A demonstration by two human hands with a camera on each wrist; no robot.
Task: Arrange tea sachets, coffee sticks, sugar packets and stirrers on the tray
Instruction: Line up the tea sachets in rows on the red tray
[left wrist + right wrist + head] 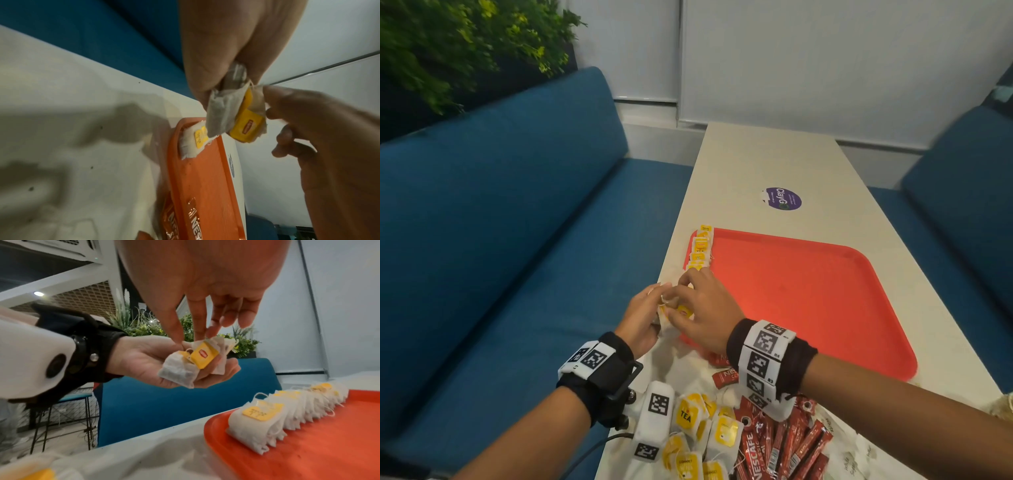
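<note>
Left hand: cups a few tea sachets, above the tray's left edge.
Right hand: fingertips pinch one of those sachets.
Sachet row: along that same tray edge.

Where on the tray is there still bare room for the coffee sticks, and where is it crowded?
The red tray is bare from the row of tea sachets along its left rim across to its right rim. Crowded: that left rim, and the table's near end, heaped with loose tea sachets and coffee sticks.
</note>
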